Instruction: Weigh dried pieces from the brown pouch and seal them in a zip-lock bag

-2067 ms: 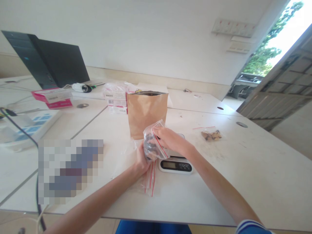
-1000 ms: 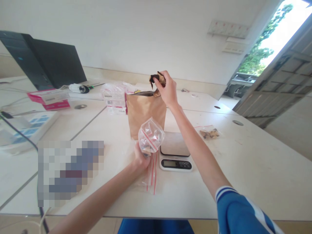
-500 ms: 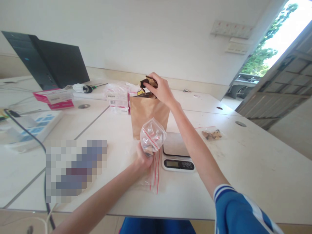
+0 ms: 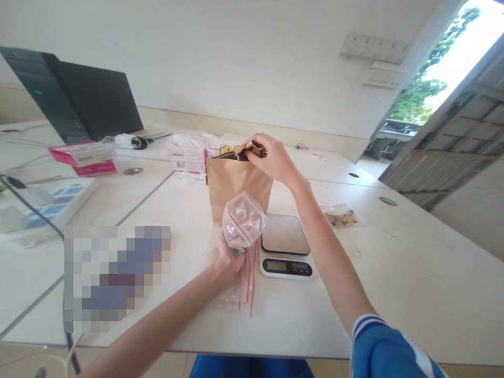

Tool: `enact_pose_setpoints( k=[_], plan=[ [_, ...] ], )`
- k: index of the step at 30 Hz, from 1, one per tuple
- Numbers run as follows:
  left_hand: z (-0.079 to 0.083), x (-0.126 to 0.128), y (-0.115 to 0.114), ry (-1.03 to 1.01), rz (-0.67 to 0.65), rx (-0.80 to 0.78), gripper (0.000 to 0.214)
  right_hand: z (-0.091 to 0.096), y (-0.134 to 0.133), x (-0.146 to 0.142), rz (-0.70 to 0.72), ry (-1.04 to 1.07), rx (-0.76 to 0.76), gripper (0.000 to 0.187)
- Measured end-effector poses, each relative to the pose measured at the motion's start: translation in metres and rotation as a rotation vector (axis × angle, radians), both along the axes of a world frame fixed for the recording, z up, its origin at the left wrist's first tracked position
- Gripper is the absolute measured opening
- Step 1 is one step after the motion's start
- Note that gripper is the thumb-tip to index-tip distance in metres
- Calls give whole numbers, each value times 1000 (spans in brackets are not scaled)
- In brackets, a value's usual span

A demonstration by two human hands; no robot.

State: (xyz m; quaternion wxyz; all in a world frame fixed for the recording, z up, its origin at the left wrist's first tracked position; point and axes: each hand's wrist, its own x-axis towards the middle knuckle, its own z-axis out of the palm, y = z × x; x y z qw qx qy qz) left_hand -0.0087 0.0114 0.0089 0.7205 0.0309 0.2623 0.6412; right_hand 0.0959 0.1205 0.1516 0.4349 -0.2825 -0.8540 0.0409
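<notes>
My left hand (image 4: 231,257) is closed around a clear zip-lock bag (image 4: 244,218) with a red seal line, its mouth spread open upward. A few brownish pieces show low in that bag. Behind it a brown kraft paper bag (image 4: 238,184) stands upright and open. At its top right rim, my right hand (image 4: 271,157) pinches dried, crinkled brown pieces (image 4: 246,151), dark and tan; their exact kind is unclear. Flat zip-lock bags (image 4: 246,294) with red seals lie under my left hand. A kitchen scale (image 4: 285,236) sits just right of the bags.
A filled zip-lock bag (image 4: 342,218) of brown pieces lies right of my right forearm. Pink-and-white boxes (image 4: 189,157) stand behind the paper bag. At left are a blurred-out item (image 4: 118,278), a white tray (image 4: 51,205), a black cable and a computer tower (image 4: 71,100).
My right hand has dropped slightly and moved right along the paper bag's rim, still with brown pieces in its fingers. The left hand keeps its hold on the zip-lock bag.
</notes>
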Motion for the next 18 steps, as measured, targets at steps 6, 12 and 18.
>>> enact_pose_setpoints(
  k=[6, 12, 18],
  plan=[
    [-12, 0, 5, 43, -11, 81, 24, -4, -9, 4, -41, -49, -63, 33],
    [-14, -3, 0, 128, -183, 263, 39, -8, -16, 1, -96, -156, 46, 20],
    [-2, -2, -7, 203, -148, 263, 38, 4, -73, 23, 0, 61, -62, 23]
  ],
)
